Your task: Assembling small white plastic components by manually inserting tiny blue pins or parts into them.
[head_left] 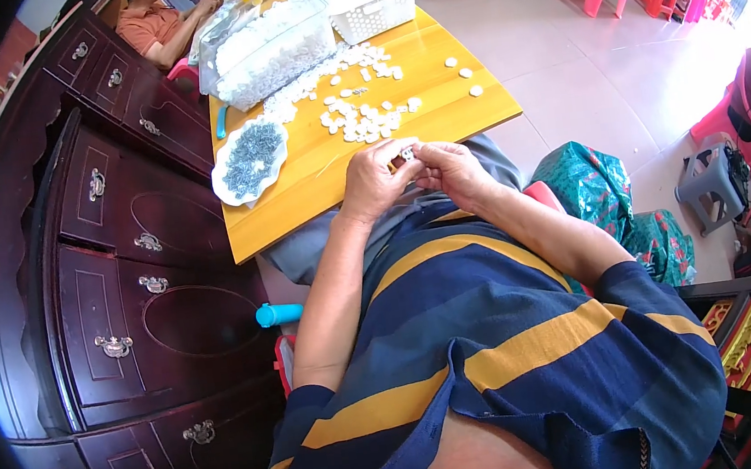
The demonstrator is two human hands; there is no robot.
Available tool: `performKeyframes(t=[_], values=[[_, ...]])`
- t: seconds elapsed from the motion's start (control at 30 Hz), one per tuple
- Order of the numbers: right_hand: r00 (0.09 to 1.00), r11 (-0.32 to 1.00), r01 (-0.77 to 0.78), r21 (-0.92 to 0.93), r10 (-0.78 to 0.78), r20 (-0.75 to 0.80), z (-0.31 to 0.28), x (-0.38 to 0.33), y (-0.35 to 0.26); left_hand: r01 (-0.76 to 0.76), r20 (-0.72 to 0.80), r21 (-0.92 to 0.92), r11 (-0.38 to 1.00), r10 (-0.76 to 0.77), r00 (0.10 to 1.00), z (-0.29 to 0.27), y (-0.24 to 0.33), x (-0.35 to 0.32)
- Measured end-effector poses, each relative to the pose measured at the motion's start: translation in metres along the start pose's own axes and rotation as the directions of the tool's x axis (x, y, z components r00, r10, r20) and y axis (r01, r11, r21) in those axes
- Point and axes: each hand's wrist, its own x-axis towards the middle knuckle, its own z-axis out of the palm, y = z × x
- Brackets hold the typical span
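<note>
Close together over the table's near edge, my two hands meet around a small white piece, much of it hidden by the fingers. My left hand pinches it from one side, and the fingertips of my right hand close on it from the other. Just beyond them, a cluster of small white round pieces lies on the yellow wooden table. To the left rests a white scalloped dish heaped with tiny dark grey metallic-looking parts.
At the table's far side stand a clear plastic bin full of white pieces and a white perforated basket. A blue-handled tool lies near the left edge. Dark wooden drawers line the left; green bags sit right. Another person sits opposite.
</note>
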Motion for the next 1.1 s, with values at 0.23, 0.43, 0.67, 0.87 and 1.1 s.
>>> performKeyframes(t=[0.23,0.43,0.67,0.87,1.1], values=[[0.993,0.989,0.118,-0.091,-0.119,0.001,0.004,-0.001,0.002,0.026,-0.058,-0.065,0.998,-0.03,0.998,0.002,-0.004,0.0],[0.996,0.997,0.056,-0.044,-0.059,-0.063,0.013,-0.006,-0.005,0.023,-0.032,-0.137,0.99,-0.028,0.999,-0.002,-0.007,0.0],[0.999,0.998,0.048,-0.044,-0.049,-0.013,0.005,-0.001,0.002,0.057,0.024,-0.117,0.992,-0.055,0.998,-0.006,-0.004,0.0],[0.994,0.991,0.113,-0.068,-0.112,0.02,0.005,-0.002,0.004,0.03,0.005,-0.106,0.994,-0.029,1.0,-0.005,0.0,0.0],[0.99,0.986,0.134,-0.102,-0.139,-0.034,0.012,-0.005,0.003,0.048,-0.002,-0.167,0.985,-0.049,0.999,-0.001,-0.01,-0.002]])
